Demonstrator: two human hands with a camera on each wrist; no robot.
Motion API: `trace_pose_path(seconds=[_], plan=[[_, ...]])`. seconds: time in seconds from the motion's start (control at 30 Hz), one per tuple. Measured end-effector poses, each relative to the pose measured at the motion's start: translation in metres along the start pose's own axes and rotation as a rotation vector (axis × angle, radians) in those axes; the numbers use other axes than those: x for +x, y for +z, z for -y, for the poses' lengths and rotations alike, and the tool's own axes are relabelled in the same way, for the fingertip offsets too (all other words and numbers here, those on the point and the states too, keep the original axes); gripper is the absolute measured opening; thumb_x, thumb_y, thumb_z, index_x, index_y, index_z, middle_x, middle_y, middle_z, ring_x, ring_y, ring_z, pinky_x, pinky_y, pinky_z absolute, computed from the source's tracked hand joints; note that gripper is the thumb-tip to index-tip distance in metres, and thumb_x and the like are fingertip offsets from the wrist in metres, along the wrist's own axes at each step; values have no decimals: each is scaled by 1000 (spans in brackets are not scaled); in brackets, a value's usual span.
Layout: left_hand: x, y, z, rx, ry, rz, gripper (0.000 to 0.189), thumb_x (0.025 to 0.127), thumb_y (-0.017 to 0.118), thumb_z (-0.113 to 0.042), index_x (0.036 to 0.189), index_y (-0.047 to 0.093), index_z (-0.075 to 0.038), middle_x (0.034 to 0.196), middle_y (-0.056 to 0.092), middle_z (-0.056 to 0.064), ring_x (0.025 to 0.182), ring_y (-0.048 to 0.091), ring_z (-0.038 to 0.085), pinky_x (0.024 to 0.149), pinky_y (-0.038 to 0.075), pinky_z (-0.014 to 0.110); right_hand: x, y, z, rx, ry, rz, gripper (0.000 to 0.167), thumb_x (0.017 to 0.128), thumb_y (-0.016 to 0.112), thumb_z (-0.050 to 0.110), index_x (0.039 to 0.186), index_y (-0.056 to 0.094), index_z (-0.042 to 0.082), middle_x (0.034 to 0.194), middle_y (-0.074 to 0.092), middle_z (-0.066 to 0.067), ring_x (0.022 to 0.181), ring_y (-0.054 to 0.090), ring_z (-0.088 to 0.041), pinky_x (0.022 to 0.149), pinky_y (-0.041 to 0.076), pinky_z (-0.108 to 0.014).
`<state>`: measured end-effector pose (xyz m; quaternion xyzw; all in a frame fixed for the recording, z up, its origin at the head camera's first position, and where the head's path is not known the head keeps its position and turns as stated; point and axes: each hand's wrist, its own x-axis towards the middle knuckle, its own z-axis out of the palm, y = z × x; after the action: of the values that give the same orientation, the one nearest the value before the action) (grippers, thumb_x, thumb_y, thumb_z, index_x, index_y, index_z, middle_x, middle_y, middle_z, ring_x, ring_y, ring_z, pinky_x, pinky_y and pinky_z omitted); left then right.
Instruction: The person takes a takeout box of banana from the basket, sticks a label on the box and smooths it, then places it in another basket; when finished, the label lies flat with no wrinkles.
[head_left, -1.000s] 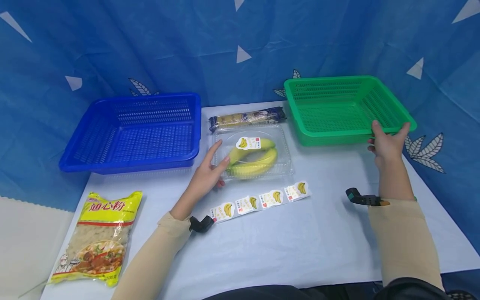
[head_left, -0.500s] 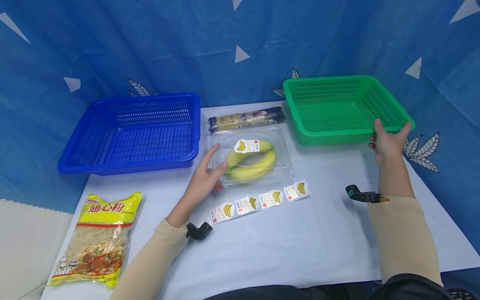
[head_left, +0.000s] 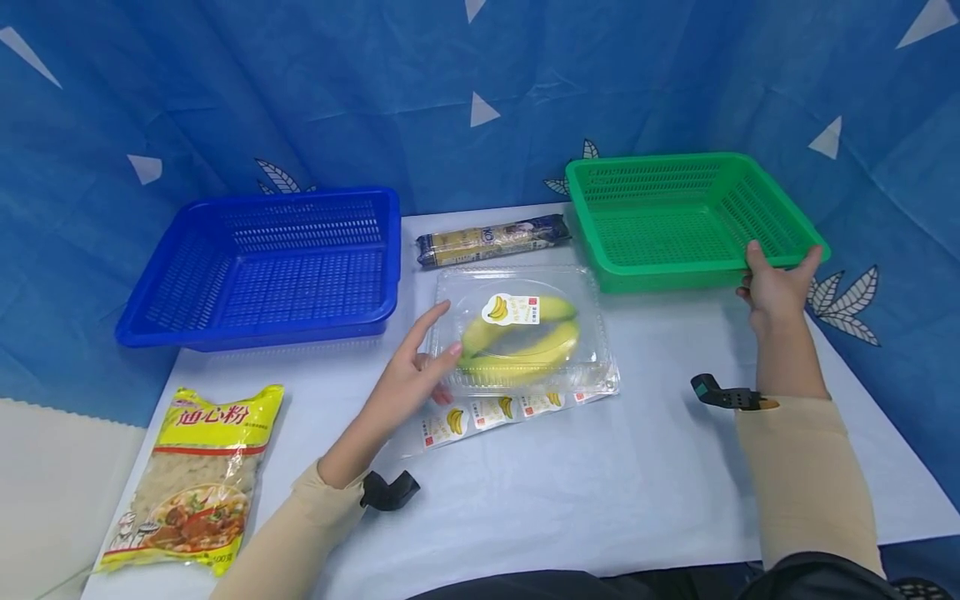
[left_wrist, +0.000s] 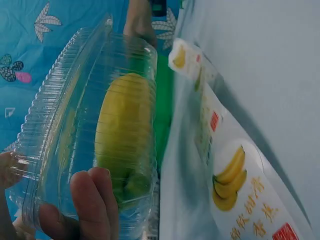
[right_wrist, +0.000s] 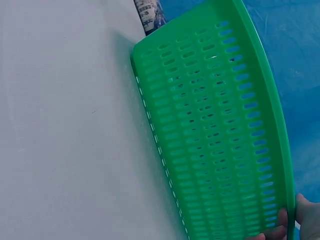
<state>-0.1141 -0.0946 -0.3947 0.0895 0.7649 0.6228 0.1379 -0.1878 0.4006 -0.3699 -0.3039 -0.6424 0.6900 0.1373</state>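
Observation:
My left hand point(head_left: 408, 375) grips the left side of a clear plastic clamshell box point(head_left: 592, 333) with bananas point(head_left: 525, 358) inside. A banana label point(head_left: 512, 309) is on its lid. Held above the table, the box overlaps part of a strip of banana stickers point(head_left: 491, 410). In the left wrist view, fingers point(left_wrist: 91, 205) press the near side of the box, and the bananas point(left_wrist: 125, 130) show through its wall. On the right, my right hand point(head_left: 778, 293) holds the front right rim of a green basket point(head_left: 705, 271), thumb inside and fingers outside, as the right wrist view also shows.
A blue basket point(head_left: 292, 333) stands at the back left. Between the baskets lies a long wrapped packet point(head_left: 491, 240) by the blue curtain. A yellow bag of pasta point(head_left: 195, 475) lies at the front left of the white table point(head_left: 600, 500).
My left hand has lifted the banana box and brought it toward me and slightly right, over the sticker strip. My right hand and the green basket have stayed in place.

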Motion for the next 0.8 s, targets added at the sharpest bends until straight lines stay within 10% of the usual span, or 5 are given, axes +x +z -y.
trace_pose_path(seconds=[0.57, 0.8], plan=[[12, 38, -50, -122, 57, 112, 58, 98, 58, -47, 147, 29, -57, 61, 58, 13, 66, 62, 53, 63, 57, 56, 3, -2, -4, -1, -41, 5, 104, 88, 63, 50, 149, -22, 53, 106, 44, 9, 75, 47, -6, 61, 47, -17], [39, 51, -70, -149, 101, 89, 56, 98, 59, -43, 146, 33, -55, 108, 72, 12, 54, 64, 33, 57, 59, 42, 2, -2, -7, -8, -71, -2, 102, 90, 61, 49, 150, -21, 51, 104, 47, 8, 71, 48, -5, 61, 48, -17]])
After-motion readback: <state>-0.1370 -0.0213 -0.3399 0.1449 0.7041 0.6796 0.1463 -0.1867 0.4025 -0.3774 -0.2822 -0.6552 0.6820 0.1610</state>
